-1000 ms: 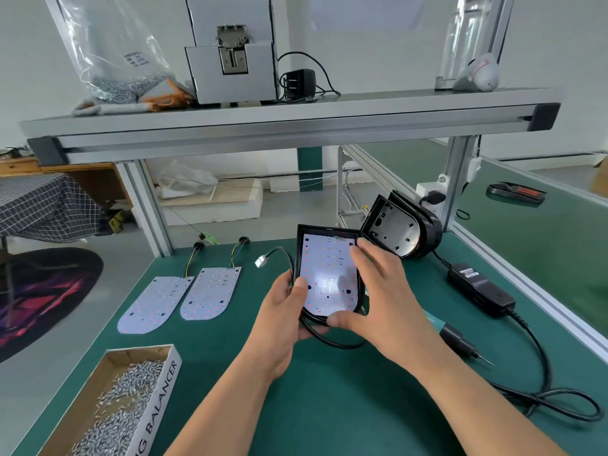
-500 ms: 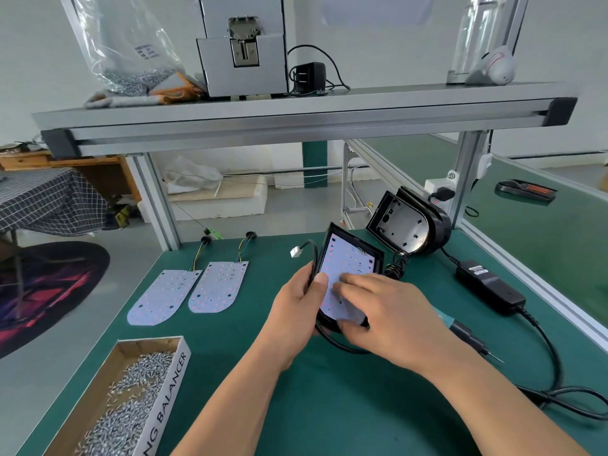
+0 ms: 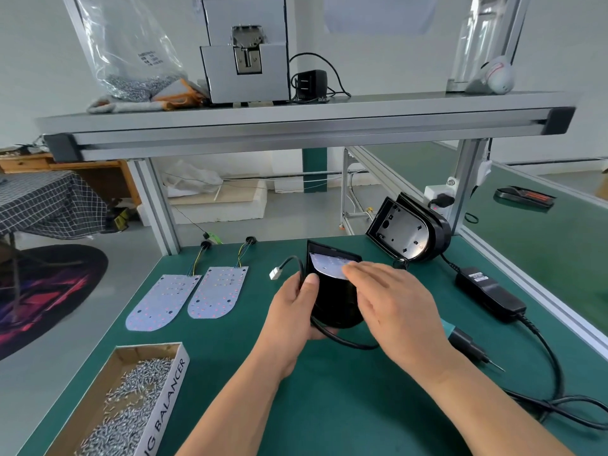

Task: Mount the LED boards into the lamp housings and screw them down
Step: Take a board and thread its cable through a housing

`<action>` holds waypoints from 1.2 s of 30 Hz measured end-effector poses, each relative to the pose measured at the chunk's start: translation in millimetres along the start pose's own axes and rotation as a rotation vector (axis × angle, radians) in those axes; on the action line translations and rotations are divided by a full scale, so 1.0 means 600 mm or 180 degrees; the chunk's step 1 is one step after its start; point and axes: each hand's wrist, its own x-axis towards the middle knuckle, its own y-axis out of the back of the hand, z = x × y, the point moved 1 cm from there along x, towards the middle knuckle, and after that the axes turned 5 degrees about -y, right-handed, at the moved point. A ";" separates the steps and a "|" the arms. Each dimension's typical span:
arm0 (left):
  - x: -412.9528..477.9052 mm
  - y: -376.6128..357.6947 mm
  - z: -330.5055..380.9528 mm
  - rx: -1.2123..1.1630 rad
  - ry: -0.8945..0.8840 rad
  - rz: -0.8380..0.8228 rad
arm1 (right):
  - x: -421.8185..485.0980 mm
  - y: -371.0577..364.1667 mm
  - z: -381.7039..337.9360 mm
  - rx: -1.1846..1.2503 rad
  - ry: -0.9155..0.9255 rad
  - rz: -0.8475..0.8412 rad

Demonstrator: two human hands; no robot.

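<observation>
Green-topped workbench (image 3: 329, 406), seen from the head camera.

Left hand (image 3: 292, 311) grips a black D-shaped plastic lamp housing (image 3: 332, 301), held tilted just above the bench centre. The thumb lies on its left rim and the fingers curl beneath. A black cable with a white plug (image 3: 274, 274) loops out beside that thumb.

Right hand (image 3: 394, 304) is flat with the fingers straight, slightly blurred. The fingertips rest on a white LED board (image 3: 329, 266) sitting partly in the housing's upper end.

Two more white rounded LED boards lie flat side by side to the left, one (image 3: 163, 301) and the other (image 3: 218, 291), each with coloured wires at the top.

A second black housing (image 3: 408, 232) leans open-faced at back right.

Cardboard box (image 3: 167, 406) at near left holds small silver screws (image 3: 131, 406). Its side reads "G BALANCER", with the start cut off.

A teal-handled electric screwdriver (image 3: 460, 340) lies to the right, partly behind the right hand. A black power adapter (image 3: 490, 294) sits beyond it, and its label is too small to read.

The print on the clear plastic bag (image 3: 138, 60) on the shelf is illegible.
</observation>
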 end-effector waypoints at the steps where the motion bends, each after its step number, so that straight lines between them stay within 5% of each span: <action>1: 0.000 -0.002 0.000 0.0012 0.0021 0.0031 | -0.001 0.000 0.000 -0.0010 -0.0034 0.0039; 7: -0.002 -0.018 -0.005 -0.0126 0.0172 -0.0033 | -0.002 0.007 0.007 0.0031 -0.0447 0.0834; 15: 0.005 -0.019 -0.023 0.0489 0.0118 0.0435 | -0.009 -0.005 -0.004 0.0406 -0.0152 0.0667; 27: 0.000 -0.021 -0.023 0.1043 0.0098 0.0547 | -0.005 0.013 0.027 0.1479 -0.1722 0.0753; 36: -0.005 -0.038 -0.025 0.0034 0.0076 0.0714 | -0.014 -0.006 0.003 0.0548 -0.0282 0.0517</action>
